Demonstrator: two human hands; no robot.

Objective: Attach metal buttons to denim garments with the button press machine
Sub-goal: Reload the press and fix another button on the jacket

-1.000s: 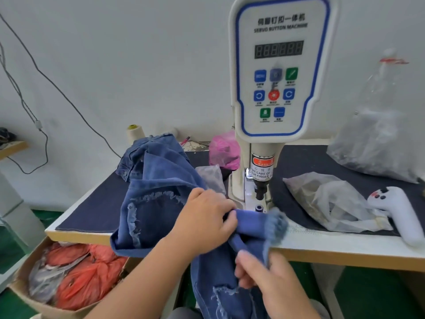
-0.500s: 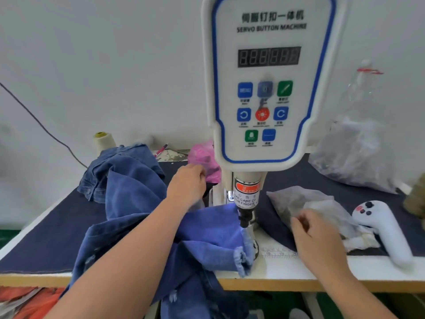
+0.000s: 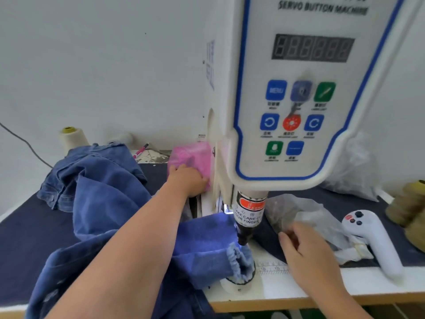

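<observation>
left hand (image 3: pixel 187 180): fingers reaching into pink bag (image 3: pixel 192 161) — grip hidden, can't tell
right hand (image 3: pixel 307 254): fingers loose on clear bag (image 3: pixel 299 217)
denim (image 3: pixel 207 245): frayed edge under press head (image 3: pixel 247 223) — between both hands

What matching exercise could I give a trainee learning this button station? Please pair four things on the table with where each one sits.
Things:
1. pink bag
2. white handheld controller
3. cream thread cone
4. frayed denim hem

Places:
A. far left, by the wall behind the jeans
B. under the press head of the button machine
C. right end of the table, past the clear bag
D. left of the machine column, at the left hand

Pairs: 1-D, 2-C, 3-A, 4-B
</observation>
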